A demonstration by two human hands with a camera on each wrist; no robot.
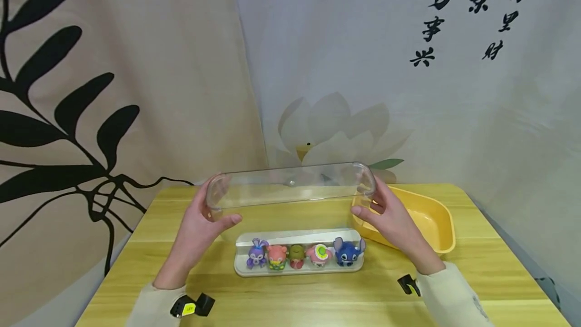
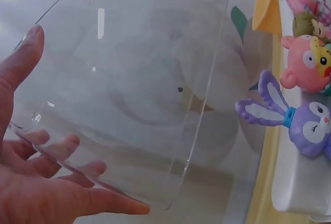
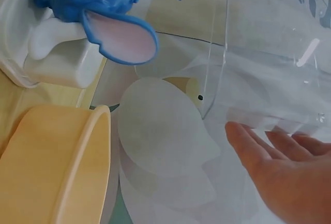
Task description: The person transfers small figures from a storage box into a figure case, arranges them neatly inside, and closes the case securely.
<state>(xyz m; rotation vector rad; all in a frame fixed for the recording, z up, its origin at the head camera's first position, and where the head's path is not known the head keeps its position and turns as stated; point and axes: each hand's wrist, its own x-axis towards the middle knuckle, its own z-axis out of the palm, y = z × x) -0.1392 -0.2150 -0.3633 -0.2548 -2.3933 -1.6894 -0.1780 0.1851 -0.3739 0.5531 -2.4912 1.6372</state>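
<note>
Both hands hold a long clear plastic cover [image 1: 290, 185] in the air by its two ends. At the left end, my left hand [image 1: 201, 223] has its fingers behind the cover, seen through it in the left wrist view; its thumb stands away. My right hand [image 1: 392, 218] supports the other end, its fingertips [image 3: 235, 131] touching the wall. Below and nearer stands a white display base [image 1: 290, 236] with several toy figures in a row: a purple rabbit [image 1: 256, 255] at the left, a pink bear [image 1: 277, 256], and a blue big-eared figure [image 1: 347, 253] at the right.
A yellow plastic basin [image 1: 428, 216] sits at the right rear of the wooden table [image 1: 290, 302], partly behind the right hand. Behind the table hangs a printed cloth backdrop [image 1: 181, 64] with dark leaves, a pale flower and writing.
</note>
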